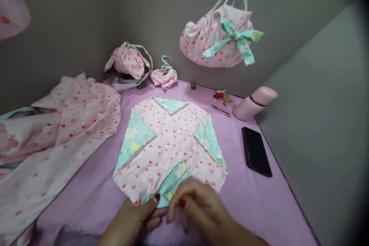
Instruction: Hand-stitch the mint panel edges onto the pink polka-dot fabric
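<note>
A pink cloth piece (173, 138) with red dots lies spread out, with mint-green floral triangles folded in at its corners. My left hand (140, 215) pinches its near edge, the thumb on top of the near green floral triangle (180, 171) and the fingers beneath. Just right of that, my right hand (201, 205) is closed, thumb and fingertips drawn together over the same edge. Whatever its fingertips hold is too small to make out. A thin line like a thread curves over the cloth's upper right part.
More dotted fabric (77, 123) is heaped at left. Drawstring bags (129, 61) sit at the back; another bag (216, 38) with a green bow hangs above. At right are thread snips (220, 110), a red spool (219, 95), a pink bottle (250, 105) and a phone (256, 152).
</note>
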Action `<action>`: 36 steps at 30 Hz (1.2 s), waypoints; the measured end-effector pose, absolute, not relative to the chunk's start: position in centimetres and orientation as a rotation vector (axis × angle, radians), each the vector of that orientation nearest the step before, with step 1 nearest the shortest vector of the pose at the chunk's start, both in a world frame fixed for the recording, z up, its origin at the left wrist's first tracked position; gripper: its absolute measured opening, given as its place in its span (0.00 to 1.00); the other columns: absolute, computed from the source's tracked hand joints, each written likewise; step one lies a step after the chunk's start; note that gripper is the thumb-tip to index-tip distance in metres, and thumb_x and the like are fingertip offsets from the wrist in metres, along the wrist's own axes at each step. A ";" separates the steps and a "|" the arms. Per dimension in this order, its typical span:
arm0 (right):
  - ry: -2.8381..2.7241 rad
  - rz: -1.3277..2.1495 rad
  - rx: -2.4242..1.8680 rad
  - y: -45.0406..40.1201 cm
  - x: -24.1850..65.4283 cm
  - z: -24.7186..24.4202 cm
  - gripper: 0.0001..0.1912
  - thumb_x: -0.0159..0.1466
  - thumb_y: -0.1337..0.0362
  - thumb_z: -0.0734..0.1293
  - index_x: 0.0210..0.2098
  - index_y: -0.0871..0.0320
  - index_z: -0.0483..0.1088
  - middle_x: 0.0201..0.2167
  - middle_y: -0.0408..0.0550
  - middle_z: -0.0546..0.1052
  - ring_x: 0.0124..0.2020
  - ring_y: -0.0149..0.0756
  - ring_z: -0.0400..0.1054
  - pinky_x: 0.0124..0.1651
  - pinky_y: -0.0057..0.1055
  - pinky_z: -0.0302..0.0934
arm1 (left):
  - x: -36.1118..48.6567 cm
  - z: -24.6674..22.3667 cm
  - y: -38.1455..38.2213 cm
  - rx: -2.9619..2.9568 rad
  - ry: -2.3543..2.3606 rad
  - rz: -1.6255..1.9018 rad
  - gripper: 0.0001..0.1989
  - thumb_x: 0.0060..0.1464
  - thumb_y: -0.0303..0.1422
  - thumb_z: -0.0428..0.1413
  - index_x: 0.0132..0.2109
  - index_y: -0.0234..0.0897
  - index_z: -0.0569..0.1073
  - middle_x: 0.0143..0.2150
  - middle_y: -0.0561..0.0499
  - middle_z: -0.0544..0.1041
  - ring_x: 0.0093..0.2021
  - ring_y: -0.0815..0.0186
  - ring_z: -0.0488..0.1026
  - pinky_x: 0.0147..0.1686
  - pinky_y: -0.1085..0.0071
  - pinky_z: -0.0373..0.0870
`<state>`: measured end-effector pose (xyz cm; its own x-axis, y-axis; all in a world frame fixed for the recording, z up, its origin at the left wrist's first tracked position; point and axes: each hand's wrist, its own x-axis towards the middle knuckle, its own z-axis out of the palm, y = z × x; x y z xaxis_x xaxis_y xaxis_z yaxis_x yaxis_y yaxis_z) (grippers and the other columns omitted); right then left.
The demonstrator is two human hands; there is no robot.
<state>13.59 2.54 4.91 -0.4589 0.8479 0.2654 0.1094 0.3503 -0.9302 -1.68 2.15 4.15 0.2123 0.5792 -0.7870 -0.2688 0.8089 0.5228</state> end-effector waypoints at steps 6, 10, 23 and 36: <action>-0.779 0.952 -1.228 8.1 23.4 10.1 0.04 0.54 0.68 0.65 0.27 0.58 0.63 0.17 0.35 0.58 0.12 0.20 0.47 0.13 0.20 0.43 | -1.7 4.4 2.0 0.193 1.281 0.542 0.28 0.49 0.28 0.56 0.56 0.30 0.56 0.52 0.38 0.71 0.44 0.55 0.74 0.44 0.65 0.69; -0.665 0.429 -1.108 10.6 30.2 10.7 0.14 0.57 0.75 0.56 0.17 0.54 0.54 0.16 0.35 0.54 0.14 0.21 0.49 0.17 0.20 0.45 | -2.0 4.9 2.2 0.186 1.255 0.525 0.27 0.52 0.29 0.54 0.57 0.32 0.54 0.54 0.40 0.69 0.45 0.55 0.72 0.47 0.63 0.67; -2.211 0.957 -1.185 5.4 16.6 4.5 0.07 0.55 0.66 0.69 0.35 0.59 0.71 0.25 0.43 0.70 0.25 0.29 0.63 0.28 0.25 0.55 | -2.1 3.7 2.1 0.201 1.179 0.549 0.28 0.51 0.29 0.54 0.57 0.29 0.53 0.55 0.36 0.68 0.46 0.53 0.71 0.50 0.58 0.62; -1.561 0.945 -1.413 6.9 19.0 4.2 0.05 0.58 0.66 0.65 0.27 0.58 0.72 0.24 0.43 0.72 0.25 0.30 0.64 0.28 0.26 0.57 | -2.1 4.1 1.9 0.182 1.240 0.566 0.26 0.48 0.28 0.57 0.54 0.28 0.59 0.51 0.37 0.72 0.44 0.54 0.73 0.46 0.61 0.66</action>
